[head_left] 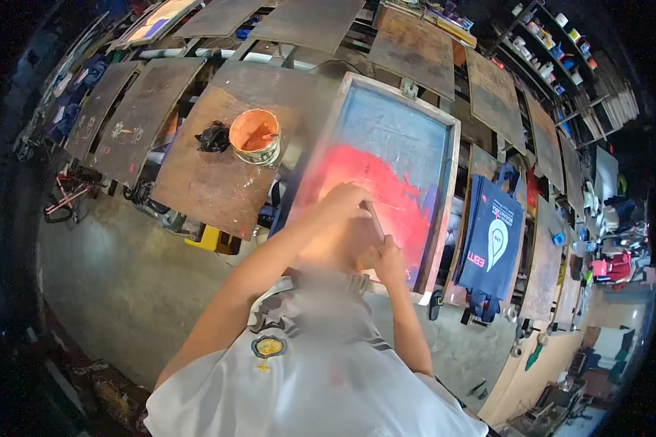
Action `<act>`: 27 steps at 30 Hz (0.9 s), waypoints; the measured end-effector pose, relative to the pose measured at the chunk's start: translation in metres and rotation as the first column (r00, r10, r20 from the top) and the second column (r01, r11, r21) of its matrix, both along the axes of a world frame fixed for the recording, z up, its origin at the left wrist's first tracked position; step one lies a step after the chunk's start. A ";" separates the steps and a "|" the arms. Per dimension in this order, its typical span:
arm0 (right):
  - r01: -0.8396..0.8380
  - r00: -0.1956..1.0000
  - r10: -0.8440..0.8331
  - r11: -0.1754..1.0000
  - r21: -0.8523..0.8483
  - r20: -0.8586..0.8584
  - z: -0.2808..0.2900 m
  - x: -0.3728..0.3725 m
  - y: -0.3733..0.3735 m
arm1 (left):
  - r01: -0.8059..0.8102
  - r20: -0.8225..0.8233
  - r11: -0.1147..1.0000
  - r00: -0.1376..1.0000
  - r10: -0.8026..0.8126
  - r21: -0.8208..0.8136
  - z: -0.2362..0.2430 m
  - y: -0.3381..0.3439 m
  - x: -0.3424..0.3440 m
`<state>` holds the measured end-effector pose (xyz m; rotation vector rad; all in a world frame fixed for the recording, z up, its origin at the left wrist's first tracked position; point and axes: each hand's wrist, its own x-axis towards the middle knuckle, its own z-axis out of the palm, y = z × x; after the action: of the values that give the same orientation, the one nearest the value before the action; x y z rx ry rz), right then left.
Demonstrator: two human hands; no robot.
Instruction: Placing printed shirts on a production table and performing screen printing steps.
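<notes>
Head view: left hand [348,200] and right hand [389,261] are closed around a squeegee [373,220], over a framed screen [446,182]. Red ink [348,166] lies beyond their grip; a bucket [261,156] stands farther left.

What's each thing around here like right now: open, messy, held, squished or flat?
Squeegee: held
Screen: near part smeared red
Bucket: open, orange paint inside
Black bundle: crumpled
Wooden board: stained
Dark blue bag: printed, lying flat
</notes>
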<state>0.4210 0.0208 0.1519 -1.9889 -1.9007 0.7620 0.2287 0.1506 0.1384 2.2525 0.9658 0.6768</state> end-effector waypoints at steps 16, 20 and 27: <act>-0.034 0.994 0.045 0.994 -0.108 0.100 0.027 -0.016 0.037 | -0.175 -0.001 0.972 0.984 0.177 0.157 0.000 0.003 -0.025; -0.183 0.966 0.180 0.983 0.002 0.186 -0.014 -0.030 0.054 | -0.235 -0.048 0.954 0.972 0.230 -0.186 0.032 -0.017 -0.055; -0.285 0.937 0.294 0.956 -0.076 0.187 0.016 -0.048 0.066 | -0.410 -0.191 0.910 0.890 0.413 0.059 0.029 -0.023 -0.080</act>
<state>0.3729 0.0869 0.1676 -1.8946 -2.3496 0.7093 0.1492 0.1272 0.1671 2.1759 1.5729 0.6408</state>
